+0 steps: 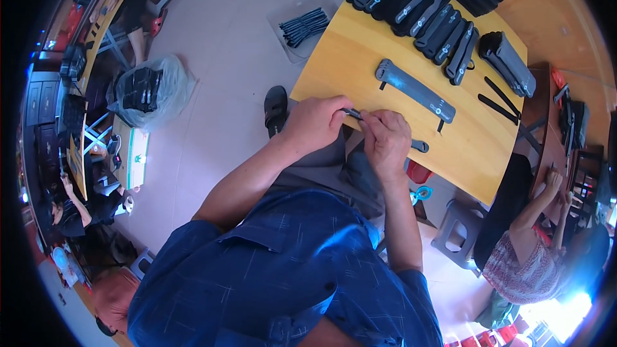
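Close to my body, at the table's near edge, both hands are closed on a narrow black strap [351, 113]. My left hand [315, 122] pinches one end. The thumb and fingers of my right hand [389, 138] grip it a short way along. A dark rounded end piece [420, 146] with a hole sticks out beyond my right hand; whether it belongs to the same strap I cannot tell. Just past my hands a long grey fabric sleeve [416, 92] lies flat on the yellow wooden table [347, 58], with short black tabs at its ends. Two loose black straps [500, 99] lie right of it.
Several grey and black sleeves [427, 22] are stacked at the table's far side, with another bundle [508, 64] at right. A clear bin [302, 26] of black strips stands on the floor beyond the left edge. Co-workers sit at tables left and right; a grey stool [457, 231] stands at right.
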Demonstrator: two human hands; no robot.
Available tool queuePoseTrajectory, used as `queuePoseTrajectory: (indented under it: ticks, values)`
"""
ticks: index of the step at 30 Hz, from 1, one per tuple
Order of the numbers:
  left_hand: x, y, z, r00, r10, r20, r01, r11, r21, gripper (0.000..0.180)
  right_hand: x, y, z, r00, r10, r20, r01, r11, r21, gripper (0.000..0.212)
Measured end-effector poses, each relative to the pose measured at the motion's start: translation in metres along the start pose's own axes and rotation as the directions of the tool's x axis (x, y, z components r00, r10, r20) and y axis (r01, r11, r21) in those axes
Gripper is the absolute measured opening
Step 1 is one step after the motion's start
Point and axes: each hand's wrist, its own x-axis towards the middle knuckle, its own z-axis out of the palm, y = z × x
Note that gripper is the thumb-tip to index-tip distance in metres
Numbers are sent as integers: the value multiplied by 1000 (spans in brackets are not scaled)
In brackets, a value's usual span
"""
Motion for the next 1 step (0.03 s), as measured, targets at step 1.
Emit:
queuePoseTrajectory:
  ticks: [1]
  values:
    - [-1,-2,1,1000,5,-4,-5,1000,7,26,1,0,-1,1000,6,11,-6,1000,5,18]
